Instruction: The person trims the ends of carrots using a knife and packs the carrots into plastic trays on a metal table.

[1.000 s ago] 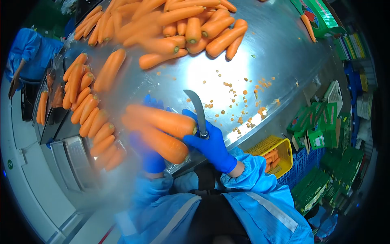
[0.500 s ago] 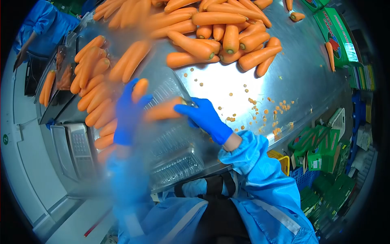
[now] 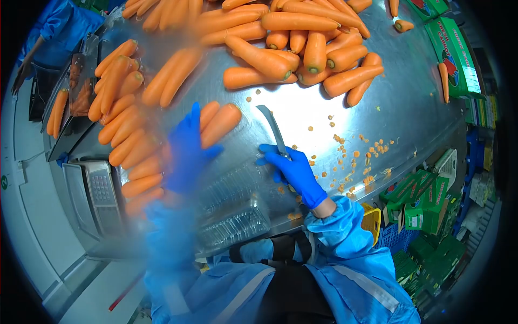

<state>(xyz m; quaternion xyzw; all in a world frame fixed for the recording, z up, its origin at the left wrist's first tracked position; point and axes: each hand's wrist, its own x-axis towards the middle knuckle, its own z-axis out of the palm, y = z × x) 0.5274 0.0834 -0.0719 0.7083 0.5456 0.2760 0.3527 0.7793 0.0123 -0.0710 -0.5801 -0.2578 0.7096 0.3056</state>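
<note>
Blue-gloved fingers of a worker's left hand (image 3: pixel 186 154) spread wide, thumb and forefinger well apart, around a pair of carrots (image 3: pixel 221 125) over a steel table (image 3: pixel 415 116); motion blur leaves it unclear whether the palm grips them. The right hand (image 3: pixel 299 175) is closed on the handle of a curved knife (image 3: pixel 274 128), its blade pointing away from the worker. The carrots look thick, stiff and fairly weighty, with smooth skins likely to turn slippery under a glove, and they could snap or bruise if dropped. The surest hold would be around the thick middle, near the balance point, with fingers wrapped rather than pinching the tapered tip. Beside the left hand lies a slanting row of carrots (image 3: pixel 128 128); beyond it, a loose pile of carrots (image 3: pixel 315 51). Orange trimmings (image 3: pixel 356 154) dot the steel to the right, and clear plastic trays (image 3: pixel 234 225) rest at the near edge.
</note>
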